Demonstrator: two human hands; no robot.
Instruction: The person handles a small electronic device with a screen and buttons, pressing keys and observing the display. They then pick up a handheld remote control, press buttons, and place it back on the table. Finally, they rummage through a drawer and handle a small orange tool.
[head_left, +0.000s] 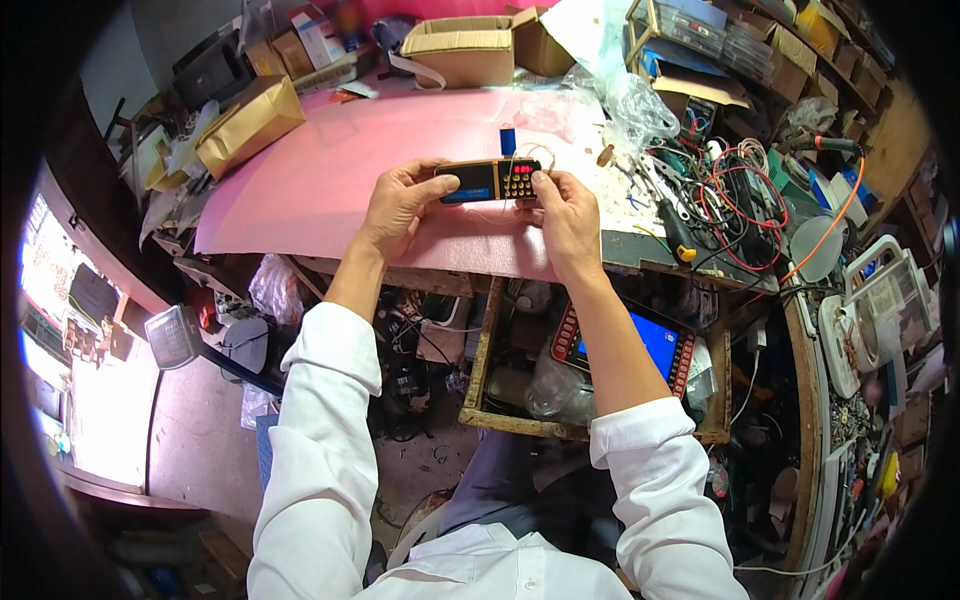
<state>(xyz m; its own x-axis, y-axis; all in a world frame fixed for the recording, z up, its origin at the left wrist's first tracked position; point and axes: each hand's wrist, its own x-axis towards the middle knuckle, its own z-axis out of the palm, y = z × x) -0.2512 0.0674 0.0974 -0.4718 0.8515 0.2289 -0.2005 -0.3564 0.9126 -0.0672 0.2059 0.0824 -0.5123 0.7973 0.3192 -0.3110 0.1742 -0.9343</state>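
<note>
A small flat black device (487,181) with an orange rim, a blue display panel and a keypad of red and yellow buttons is held over the pink tabletop (330,170). My left hand (397,205) grips its left end, thumb on the front face. My right hand (562,215) holds its right end, thumb beside the keypad. Thin wires loop from the device's right end. A small blue part (508,140) stands on the pink surface just behind it.
An open wooden drawer (480,370) below the table edge holds a red-rimmed device with a blue screen (655,345). Tangled red and black cables (735,200), a screwdriver (675,232) and clear plastic bags (625,105) lie right. Cardboard boxes (460,50) stand behind.
</note>
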